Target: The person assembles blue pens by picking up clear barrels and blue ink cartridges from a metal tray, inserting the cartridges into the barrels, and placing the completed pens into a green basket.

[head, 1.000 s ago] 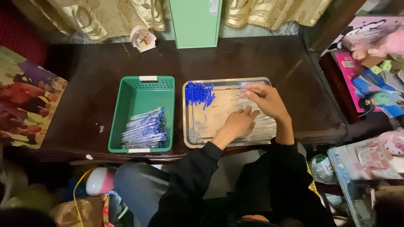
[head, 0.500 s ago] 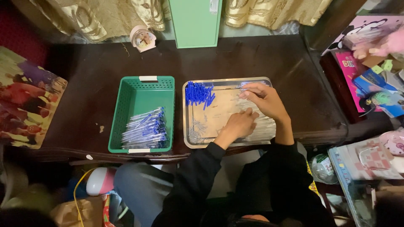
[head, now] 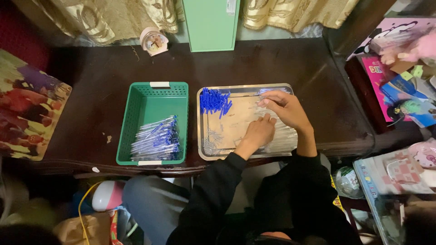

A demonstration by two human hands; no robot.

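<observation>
On the dark wooden bench (head: 272, 59), head view, toward its near edge: one shallow metal tray (head: 245, 89), rectangular, set square to that edge within easy reach of the seated person. Upper left corner of tray: a heap of small blue caps (head: 214, 100), kept apart from the rest, apparently sorted by kind. Right and near portions of tray: a spread of clear pen barrels (head: 285, 136), loose and roughly parallel. Left hand (head: 259, 132) rests low on the tray floor, fingers curled downward onto the clear parts; whether anything is pinched under them cannot be told. Right hand (head: 287, 109) lies just beyond it, touching or nearly so, fingers bent and drawn together near the tray's far rim, seemingly on a slim clear piece, though the grip itself is too small to confirm. Just beside the tray, to its left: one green plastic basket (head: 156, 97), perforated walls, holding a bundle of assembled blue pens (head: 156, 138) laid lengthwise at its near end. Far edge of bench: a green box (head: 211, 22) and a small pink clock (head: 153, 40), well apart from the work.
</observation>
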